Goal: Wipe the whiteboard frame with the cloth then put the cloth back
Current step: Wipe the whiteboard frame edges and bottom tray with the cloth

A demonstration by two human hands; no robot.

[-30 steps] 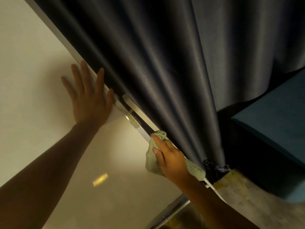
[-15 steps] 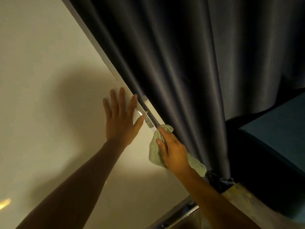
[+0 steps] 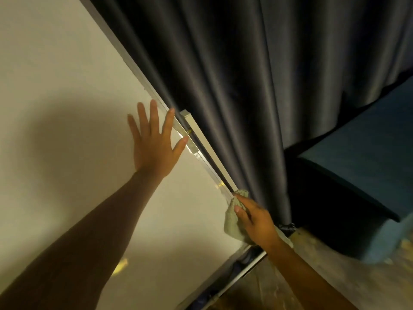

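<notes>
The dark curtain (image 3: 234, 90) hangs directly against the whiteboard frame (image 3: 210, 166), leaving almost no gap; the board face (image 3: 67, 86) is open.

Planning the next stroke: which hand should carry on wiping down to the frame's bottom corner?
Right. The right hand already presses the cloth against the whiteboard frame, close above the bottom corner. The left hand lies flat and empty on the board, higher up, apparently bracing it.

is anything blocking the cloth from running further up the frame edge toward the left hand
Partly. The cloth, held by the right hand, sits low on the frame. The dark curtain hangs against that edge, and higher up the left hand reaches the frame with its fingertips.
</notes>
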